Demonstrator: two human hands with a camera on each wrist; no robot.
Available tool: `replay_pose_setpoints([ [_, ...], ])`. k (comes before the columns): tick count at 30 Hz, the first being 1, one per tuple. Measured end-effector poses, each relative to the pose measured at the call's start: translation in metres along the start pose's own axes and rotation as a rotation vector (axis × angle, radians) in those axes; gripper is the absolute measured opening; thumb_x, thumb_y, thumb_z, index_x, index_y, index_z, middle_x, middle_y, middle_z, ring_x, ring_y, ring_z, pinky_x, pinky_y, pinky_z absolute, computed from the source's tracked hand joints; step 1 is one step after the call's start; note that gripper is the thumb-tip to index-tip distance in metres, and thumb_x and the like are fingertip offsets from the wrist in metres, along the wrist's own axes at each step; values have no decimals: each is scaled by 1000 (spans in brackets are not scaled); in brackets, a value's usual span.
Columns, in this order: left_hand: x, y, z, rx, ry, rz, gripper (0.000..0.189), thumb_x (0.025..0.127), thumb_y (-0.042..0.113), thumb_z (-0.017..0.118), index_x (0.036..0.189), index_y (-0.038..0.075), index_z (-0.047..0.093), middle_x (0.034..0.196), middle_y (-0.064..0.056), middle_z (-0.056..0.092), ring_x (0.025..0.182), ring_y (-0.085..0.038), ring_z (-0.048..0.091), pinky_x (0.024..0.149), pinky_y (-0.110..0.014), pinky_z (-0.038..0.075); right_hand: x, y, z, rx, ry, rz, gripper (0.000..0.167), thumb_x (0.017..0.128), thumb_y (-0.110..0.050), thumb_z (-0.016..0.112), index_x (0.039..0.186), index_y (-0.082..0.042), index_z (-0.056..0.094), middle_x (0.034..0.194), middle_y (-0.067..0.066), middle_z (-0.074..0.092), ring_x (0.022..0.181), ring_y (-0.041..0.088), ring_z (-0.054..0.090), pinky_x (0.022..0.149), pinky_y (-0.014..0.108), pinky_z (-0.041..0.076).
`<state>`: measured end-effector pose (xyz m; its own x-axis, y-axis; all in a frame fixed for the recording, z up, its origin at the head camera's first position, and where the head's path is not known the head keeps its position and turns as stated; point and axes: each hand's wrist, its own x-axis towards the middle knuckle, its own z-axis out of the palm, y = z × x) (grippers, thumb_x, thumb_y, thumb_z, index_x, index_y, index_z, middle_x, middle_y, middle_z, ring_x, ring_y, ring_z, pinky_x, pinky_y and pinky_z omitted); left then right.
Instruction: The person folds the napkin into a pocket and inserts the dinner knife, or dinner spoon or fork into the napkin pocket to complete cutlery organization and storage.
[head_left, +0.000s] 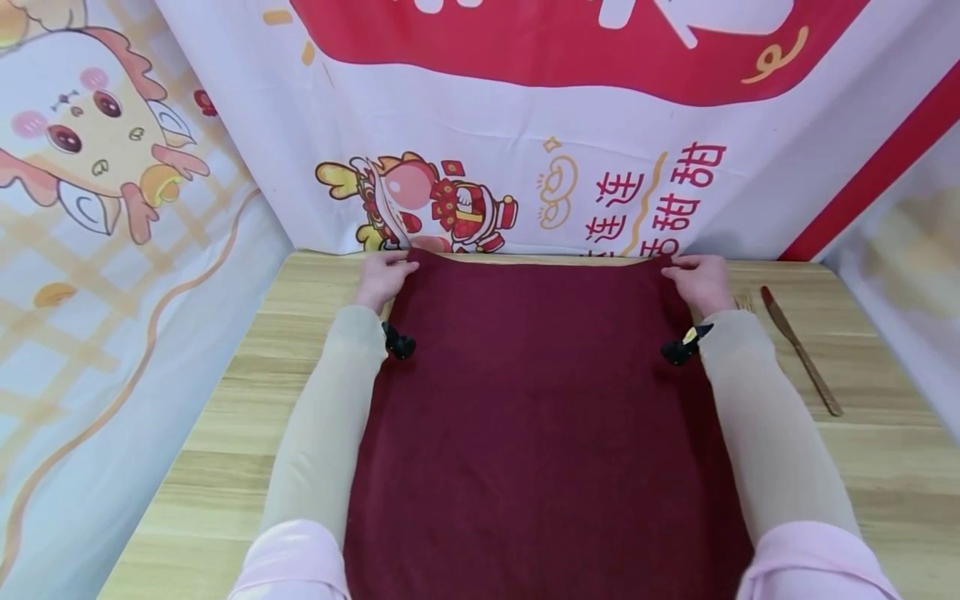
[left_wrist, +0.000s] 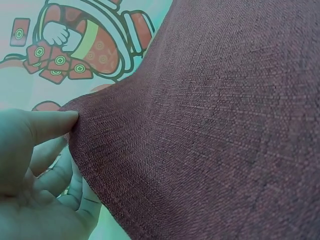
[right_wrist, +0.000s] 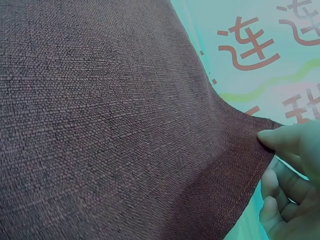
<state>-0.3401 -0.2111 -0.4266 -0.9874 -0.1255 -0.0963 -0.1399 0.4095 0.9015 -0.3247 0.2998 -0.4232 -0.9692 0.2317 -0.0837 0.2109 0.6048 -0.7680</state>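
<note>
A dark red cloth stretches over the wooden table from its back edge toward the person. My left hand pinches the cloth's far left corner between thumb and fingers, also seen where the left hand grips the hem in the left wrist view. At the far right corner, my right hand pinches the cloth the same way; in the right wrist view the thumb of the right hand presses on top of that corner. Between the two hands the far edge sags slightly.
To the right of the cloth, a brown knife lies on the wooden table. A fork shows partly beside the right wrist. Behind the table hangs a printed white and red curtain; another printed sheet covers the left side.
</note>
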Motion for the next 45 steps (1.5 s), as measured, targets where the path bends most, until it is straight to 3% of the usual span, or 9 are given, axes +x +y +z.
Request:
replay_pose_setpoints([
  [8, -7, 8, -5, 94, 48, 80, 39, 101, 24, 66, 129, -3, 67, 130, -19, 64, 117, -27, 55, 99, -38, 46, -10, -9, -11, -26, -15, -34, 52, 101, -36, 63, 138, 0, 61, 142, 22, 55, 129, 35, 46, 105, 46, 41],
  [11, -9, 10, -11, 115, 35, 113, 39, 102, 23, 65, 131, -3, 66, 132, -20, 63, 118, -29, 55, 100, -41, 46, -13, -13, -17, -29, -17, -62, 48, 102, -31, 63, 138, 1, 61, 133, 24, 60, 109, 28, 59, 87, 34, 50],
  [14, -13, 13, -16, 134, 19, 148, 38, 102, 20, 66, 131, -4, 66, 128, -20, 65, 113, -31, 60, 93, -39, 50, -17, -17, -25, 10, -25, -88, 43, 102, -20, 62, 137, 4, 61, 125, 25, 61, 82, 14, 66, 68, 21, 52],
  [17, -16, 13, -22, 100, 0, 157, 36, 101, 16, 66, 130, -5, 65, 122, -24, 67, 100, -34, 68, 83, -37, 56, -21, -21, -31, 89, -65, -88, 40, 102, -14, 60, 136, 7, 59, 123, 22, 60, 72, 5, 67, 67, 21, 55],
  [20, -17, 13, -26, 29, -29, 154, 34, 100, 11, 64, 128, -9, 64, 118, -28, 67, 85, -32, 72, 75, -33, 60, -25, -24, -37, 170, -96, -88, 36, 101, -13, 61, 130, 8, 60, 111, 15, 65, 74, 6, 70, 72, 26, 59],
  [24, -19, 15, -30, -12, -53, 157, 32, 100, 10, 64, 124, -11, 64, 117, -29, 67, 81, -22, 73, 76, -30, 60, -29, -24, -42, 260, -130, -72, 37, 100, -17, 66, 127, 8, 59, 96, 1, 69, 81, 10, 72, 76, 28, 59],
  [31, -25, 20, -34, 7, -68, 174, 34, 99, 19, 70, 120, -7, 67, 112, -25, 70, 89, -29, 73, 81, -36, 59, -29, -26, -46, 210, -150, -37, 50, 98, -26, 71, 134, 7, 58, 114, 7, 62, 89, 10, 71, 82, 25, 57],
  [38, -30, 24, -35, -7, -45, 191, 32, 99, 16, 70, 120, -7, 69, 112, -25, 70, 95, -34, 72, 85, -41, 58, -28, -28, -51, 202, -122, -39, 51, 97, -28, 73, 133, 7, 59, 102, -1, 66, 87, 10, 72, 76, 21, 57],
  [45, -31, 29, -34, 22, 25, 251, 28, 98, 18, 71, 115, -4, 71, 107, -18, 71, 94, -29, 72, 80, -29, 58, -29, -31, -56, 192, -96, -34, 60, 96, -39, 71, 136, 4, 59, 119, 6, 59, 100, 14, 68, 76, 15, 54],
])
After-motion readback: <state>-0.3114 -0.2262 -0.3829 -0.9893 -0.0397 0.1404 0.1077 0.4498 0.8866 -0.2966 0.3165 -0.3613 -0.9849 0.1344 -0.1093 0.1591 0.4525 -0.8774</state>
